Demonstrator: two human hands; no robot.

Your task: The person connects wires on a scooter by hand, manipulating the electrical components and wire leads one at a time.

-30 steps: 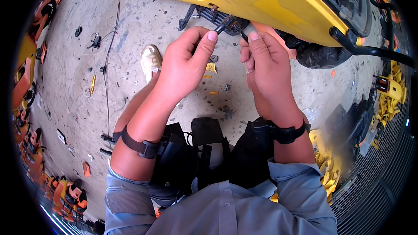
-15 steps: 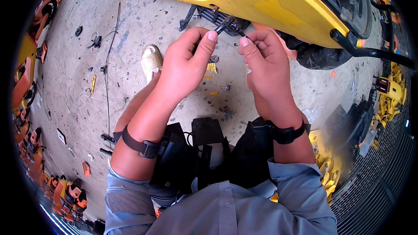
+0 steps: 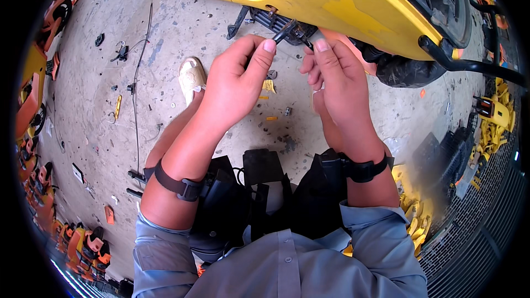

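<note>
My left hand (image 3: 239, 77) is closed on a short dark metal rod (image 3: 281, 34), its thumb along the near end. The rod reaches up to a dark, rusty metal fitting (image 3: 293, 28) in front of a black slatted footplate (image 3: 268, 19), beneath the yellow vehicle body (image 3: 359, 11). My right hand (image 3: 335, 77) is closed at the fingertips on a thin dark piece (image 3: 308, 44) just right of that fitting, partly hidden by the thumb. I cannot make out exactly what it is.
Black bent bars (image 3: 469, 63) project at the upper right. A long black cable (image 3: 136, 121), small loose parts and debris lie on the concrete floor (image 3: 94, 110). Orange parts (image 3: 88, 243) are piled at left, yellow parts (image 3: 497, 110) at right beside a metal grille (image 3: 480, 204).
My right thumb and fingertips dipped and curled, then rose again to about where they started on the thin piece. My left hand stays in place on the rod.
</note>
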